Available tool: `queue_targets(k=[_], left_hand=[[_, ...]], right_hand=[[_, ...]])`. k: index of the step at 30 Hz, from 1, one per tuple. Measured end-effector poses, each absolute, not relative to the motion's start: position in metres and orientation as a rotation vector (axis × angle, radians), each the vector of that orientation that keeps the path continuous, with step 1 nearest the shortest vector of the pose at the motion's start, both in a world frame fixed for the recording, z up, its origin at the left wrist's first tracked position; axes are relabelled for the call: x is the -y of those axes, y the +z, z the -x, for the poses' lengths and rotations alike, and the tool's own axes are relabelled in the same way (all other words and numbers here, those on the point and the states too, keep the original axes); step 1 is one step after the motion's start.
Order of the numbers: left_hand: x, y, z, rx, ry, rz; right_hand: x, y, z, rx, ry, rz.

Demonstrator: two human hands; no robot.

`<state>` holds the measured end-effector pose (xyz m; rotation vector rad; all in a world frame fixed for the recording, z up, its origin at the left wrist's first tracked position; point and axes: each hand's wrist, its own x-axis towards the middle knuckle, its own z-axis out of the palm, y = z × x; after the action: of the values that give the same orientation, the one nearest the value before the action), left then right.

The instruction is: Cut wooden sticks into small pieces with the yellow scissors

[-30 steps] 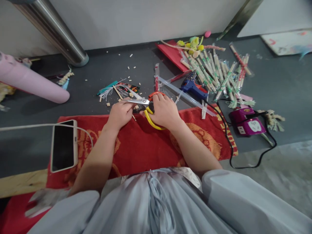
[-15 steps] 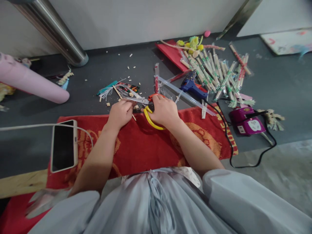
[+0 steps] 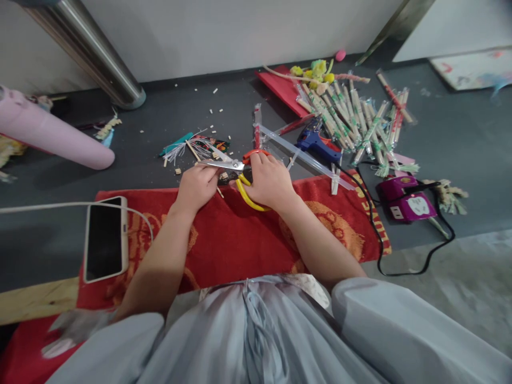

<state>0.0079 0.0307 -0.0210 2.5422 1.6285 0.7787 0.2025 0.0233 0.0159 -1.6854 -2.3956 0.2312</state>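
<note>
From the head camera, your right hand (image 3: 270,181) is closed through the yellow and orange handles of the scissors (image 3: 240,173), whose steel blades point left and stand slightly apart over the dark floor (image 3: 160,122), just past the far edge of the red mat (image 3: 224,240). Your left hand (image 3: 197,185) is curled shut at the blade tips, pinching a thin wooden stick (image 3: 218,191); most of that stick is hidden under your fingers, so you cannot tell its length.

Small pale offcuts (image 3: 214,112) lie scattered on the floor beyond the blades, so some cutting looks done, and the stick at the blades appears not yet severed. A large heap of wrapped sticks (image 3: 360,125) lies well apart to the right, next to a blue glue gun (image 3: 316,143); judging by that, much remains.
</note>
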Motion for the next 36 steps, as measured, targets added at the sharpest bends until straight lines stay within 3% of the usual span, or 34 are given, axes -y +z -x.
queue_targets(k=[36], left_hand=[[-0.0318, -0.0248, -0.0064, -1.657, 0.724, -2.577]], right_hand=[[-0.0241, 0.0174, -0.2003, 2.403, 0.291, 1.746]])
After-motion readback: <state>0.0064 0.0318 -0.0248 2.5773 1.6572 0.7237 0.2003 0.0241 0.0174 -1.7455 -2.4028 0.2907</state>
